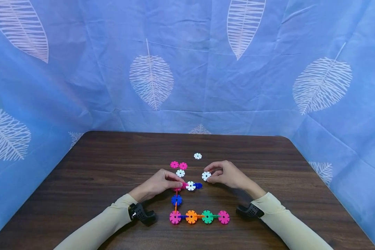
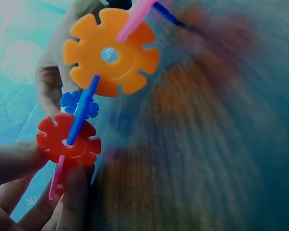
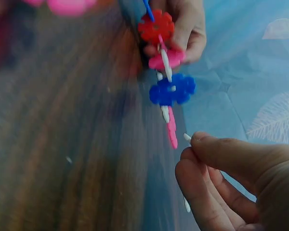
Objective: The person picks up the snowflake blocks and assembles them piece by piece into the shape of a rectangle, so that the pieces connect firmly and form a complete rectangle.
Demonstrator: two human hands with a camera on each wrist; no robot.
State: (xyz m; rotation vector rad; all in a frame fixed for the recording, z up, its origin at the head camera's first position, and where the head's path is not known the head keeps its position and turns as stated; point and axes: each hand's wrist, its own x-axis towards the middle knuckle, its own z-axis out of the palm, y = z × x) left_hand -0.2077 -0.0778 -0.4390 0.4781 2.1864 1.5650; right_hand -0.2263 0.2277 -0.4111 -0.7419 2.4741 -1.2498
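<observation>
My left hand (image 1: pixel 158 182) pinches the upper end of a chain of linked plastic snowflake discs, close to its red disc (image 2: pixel 89 137) and pink disc (image 1: pixel 184 186). Beyond those fingers, a white disc (image 1: pixel 190 186) and a blue disc (image 3: pixel 183 89) continue the chain rightward. Thumb and fingers of my right hand (image 1: pixel 228 175) hold a loose white snowflake disc (image 1: pixel 206 176), just right of the blue end and apart from it. Only a thin edge of that white disc shows in the right wrist view. A blue disc (image 1: pixel 176 200) sits lower on the chain's left side.
Along the chain's near side, pink, orange (image 1: pixel 191 217) and green (image 1: pixel 207 217) discs form a row on the dark wooden table (image 1: pixel 112 159). Loose pink discs (image 1: pixel 174 164) and white discs (image 1: pixel 180 173) lie beyond the hands. A blue leaf-patterned cloth (image 1: pixel 187 80) hangs behind.
</observation>
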